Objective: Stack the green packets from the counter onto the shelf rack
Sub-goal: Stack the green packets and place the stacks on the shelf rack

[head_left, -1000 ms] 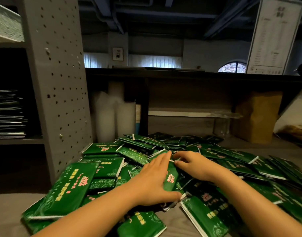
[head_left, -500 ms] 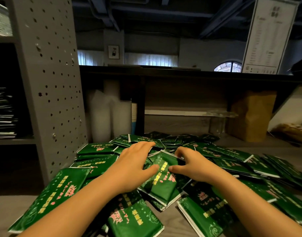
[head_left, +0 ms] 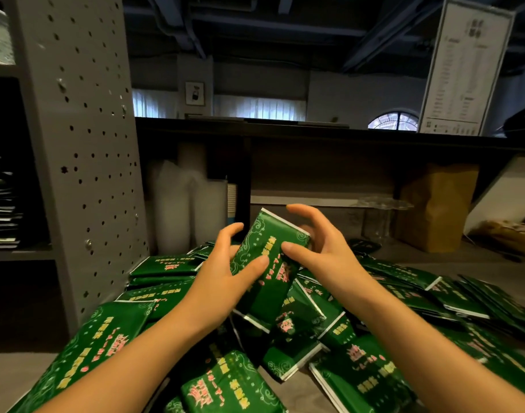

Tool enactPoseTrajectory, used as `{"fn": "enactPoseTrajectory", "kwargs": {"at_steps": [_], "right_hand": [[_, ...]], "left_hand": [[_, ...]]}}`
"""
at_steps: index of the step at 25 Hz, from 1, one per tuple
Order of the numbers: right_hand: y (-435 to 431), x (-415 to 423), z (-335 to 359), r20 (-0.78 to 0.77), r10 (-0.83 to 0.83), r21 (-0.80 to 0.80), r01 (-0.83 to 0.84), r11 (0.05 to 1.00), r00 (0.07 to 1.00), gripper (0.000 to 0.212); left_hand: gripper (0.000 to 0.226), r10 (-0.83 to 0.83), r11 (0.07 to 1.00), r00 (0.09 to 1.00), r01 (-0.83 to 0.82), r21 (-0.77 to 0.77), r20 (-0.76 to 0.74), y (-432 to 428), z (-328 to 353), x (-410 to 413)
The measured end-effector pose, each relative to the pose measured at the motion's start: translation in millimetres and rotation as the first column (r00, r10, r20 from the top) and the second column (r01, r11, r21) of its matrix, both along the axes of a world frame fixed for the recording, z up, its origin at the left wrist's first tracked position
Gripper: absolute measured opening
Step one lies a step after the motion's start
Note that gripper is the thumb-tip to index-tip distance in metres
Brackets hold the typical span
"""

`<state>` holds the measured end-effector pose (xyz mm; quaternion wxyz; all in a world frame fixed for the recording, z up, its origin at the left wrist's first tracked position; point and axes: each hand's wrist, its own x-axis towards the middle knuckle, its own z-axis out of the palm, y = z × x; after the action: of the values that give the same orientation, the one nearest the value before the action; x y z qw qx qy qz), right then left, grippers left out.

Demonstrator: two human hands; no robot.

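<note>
A heap of green packets (head_left: 371,374) with pink and yellow print covers the grey counter (head_left: 5,380). Above the heap I hold a small stack of green packets (head_left: 270,254) tilted upright between both hands. My left hand (head_left: 225,281) grips its left side with the thumb across the front. My right hand (head_left: 318,248) holds its right side, thumb on the front and fingers curled over the top edge. The shelf rack (head_left: 85,162), a grey perforated panel, stands at the left; packets lie stacked on its shelf (head_left: 2,204).
Stacks of white cups (head_left: 181,204) stand behind the heap. A brown paper bag (head_left: 437,207) and a clear container (head_left: 377,222) sit at the back right under a dark upper counter (head_left: 315,129). A white menu board (head_left: 463,67) leans at top right.
Both hands have gathered packets from the heap and raised them, tilting the stack upright. The view has shifted slightly to the right.
</note>
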<state>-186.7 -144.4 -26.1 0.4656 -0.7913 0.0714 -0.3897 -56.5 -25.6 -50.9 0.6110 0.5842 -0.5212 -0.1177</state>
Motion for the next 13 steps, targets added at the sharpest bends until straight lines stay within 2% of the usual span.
{"fn": "enactPoseTrajectory", "kwargs": {"at_steps": [2,4,5,7,9,11,13], "right_hand": [[6,-1,-7,0.032,-0.001,-0.032,0.002,0.999,0.999,0.051],[6,-5,-10,0.059,-0.03,-0.027,0.032,0.999,0.998,0.054],[3,-8,-11,0.052,-0.083,-0.08,0.087,0.993,0.995,0.055],[-7,-12,-15,-0.015,-0.261,-0.292,0.246,0.924,0.965,0.054],[-16,-14,-18,-0.08,-0.404,-0.485,0.318,0.814,0.911,0.045],[-16,-14,-21,-0.184,-0.447,-0.635,0.241,0.734,0.876,0.041],[-11,-12,-26,-0.343,-0.408,-0.699,0.06,0.713,0.846,0.051]], "left_hand": [[0.028,-0.02,1.0,0.998,0.02,0.003,0.061,0,0,0],[0.018,-0.002,1.0,0.997,0.004,-0.019,0.073,0,1,0],[0.017,0.017,0.999,0.999,-0.015,-0.043,0.043,1,1,1],[0.016,0.074,0.993,0.996,-0.078,-0.092,-0.047,2,3,3],[0.02,0.136,0.982,0.98,-0.153,-0.111,-0.144,3,6,6],[0.027,0.173,0.975,0.966,-0.196,-0.107,-0.189,4,8,10],[0.033,0.187,0.974,0.964,-0.207,-0.094,-0.191,5,9,12]]}}
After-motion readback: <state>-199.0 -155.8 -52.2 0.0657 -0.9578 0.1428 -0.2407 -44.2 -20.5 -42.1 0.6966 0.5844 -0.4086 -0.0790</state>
